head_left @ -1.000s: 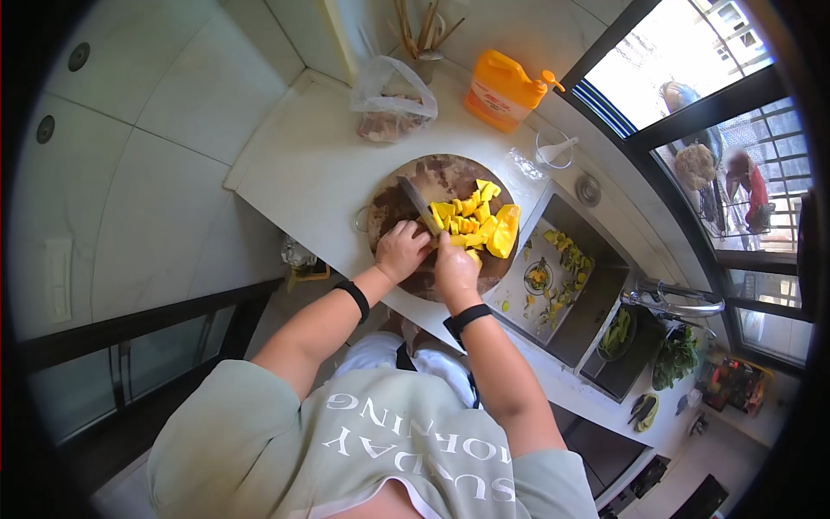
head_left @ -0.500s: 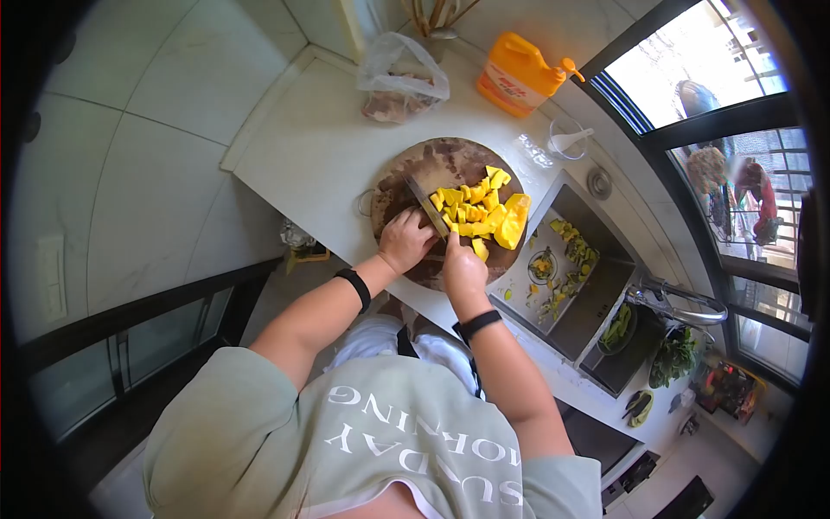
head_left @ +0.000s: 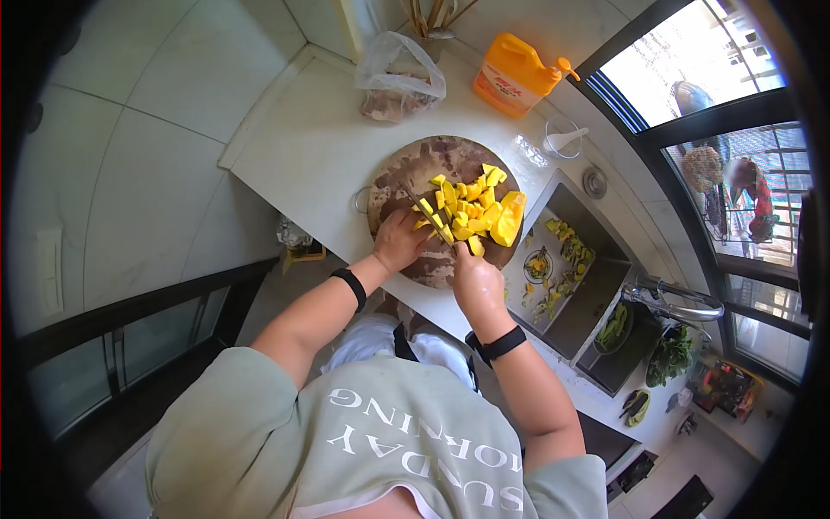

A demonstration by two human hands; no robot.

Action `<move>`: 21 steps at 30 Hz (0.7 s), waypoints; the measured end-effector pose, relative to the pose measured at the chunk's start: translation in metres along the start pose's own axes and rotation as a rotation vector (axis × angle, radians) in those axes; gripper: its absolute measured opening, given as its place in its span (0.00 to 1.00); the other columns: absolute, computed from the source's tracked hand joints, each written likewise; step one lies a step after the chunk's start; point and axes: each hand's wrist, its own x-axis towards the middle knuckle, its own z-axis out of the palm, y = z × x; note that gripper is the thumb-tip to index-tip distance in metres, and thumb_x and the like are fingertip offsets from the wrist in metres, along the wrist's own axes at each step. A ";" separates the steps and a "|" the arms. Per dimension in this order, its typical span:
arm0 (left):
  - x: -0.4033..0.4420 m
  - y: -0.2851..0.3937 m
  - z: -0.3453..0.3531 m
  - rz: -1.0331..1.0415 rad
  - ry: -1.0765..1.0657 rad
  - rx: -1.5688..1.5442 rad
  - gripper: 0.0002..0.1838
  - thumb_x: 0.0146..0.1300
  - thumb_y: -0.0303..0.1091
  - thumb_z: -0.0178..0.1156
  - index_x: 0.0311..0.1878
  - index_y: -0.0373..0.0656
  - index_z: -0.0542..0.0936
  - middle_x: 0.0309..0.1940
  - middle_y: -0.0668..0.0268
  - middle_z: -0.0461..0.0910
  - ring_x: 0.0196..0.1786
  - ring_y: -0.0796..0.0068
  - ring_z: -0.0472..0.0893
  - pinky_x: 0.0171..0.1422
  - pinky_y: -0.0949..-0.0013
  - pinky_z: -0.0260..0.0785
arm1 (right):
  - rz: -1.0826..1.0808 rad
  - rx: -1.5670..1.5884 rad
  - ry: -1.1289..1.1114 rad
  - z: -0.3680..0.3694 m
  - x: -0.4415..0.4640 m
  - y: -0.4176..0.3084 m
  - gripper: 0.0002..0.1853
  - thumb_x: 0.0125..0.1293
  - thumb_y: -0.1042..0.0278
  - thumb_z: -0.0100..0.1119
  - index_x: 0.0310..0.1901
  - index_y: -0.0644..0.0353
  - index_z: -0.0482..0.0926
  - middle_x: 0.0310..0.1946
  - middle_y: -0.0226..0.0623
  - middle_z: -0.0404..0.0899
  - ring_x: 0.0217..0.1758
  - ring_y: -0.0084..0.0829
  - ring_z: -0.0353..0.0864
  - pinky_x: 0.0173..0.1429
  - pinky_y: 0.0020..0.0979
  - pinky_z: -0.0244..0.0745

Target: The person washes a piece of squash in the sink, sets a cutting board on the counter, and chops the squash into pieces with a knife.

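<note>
A round wooden chopping board (head_left: 415, 160) lies on the counter, with several chunks of yellow pumpkin (head_left: 471, 208) on its right half. A larger yellow piece (head_left: 508, 219) lies at the right edge. My right hand (head_left: 477, 281) is closed round the handle of a knife (head_left: 425, 210), whose blade points up and left over the board. On the blade's left side, my left hand (head_left: 400, 240) has its fingers bent around a small yellow piece, mostly hidden by them.
Behind the board are a plastic bag of meat (head_left: 399, 91), an orange bottle (head_left: 516, 76) and a glass bowl with a white spoon (head_left: 565, 138). Peelings lie in the sink (head_left: 588, 298) to the right, near the faucet (head_left: 674, 303) and leafy greens (head_left: 670, 355).
The knife and my right hand have shifted right and down a little. Yellow pieces now show on the blade's left side. The camera view has shifted since the first frame.
</note>
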 end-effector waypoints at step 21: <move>-0.005 0.000 0.001 -0.060 0.048 0.007 0.10 0.48 0.34 0.68 0.36 0.51 0.82 0.41 0.66 0.78 0.45 0.62 0.77 0.48 0.63 0.74 | -0.019 -0.033 0.043 0.023 0.010 0.002 0.08 0.62 0.70 0.52 0.42 0.58 0.75 0.21 0.43 0.80 0.25 0.46 0.83 0.29 0.44 0.78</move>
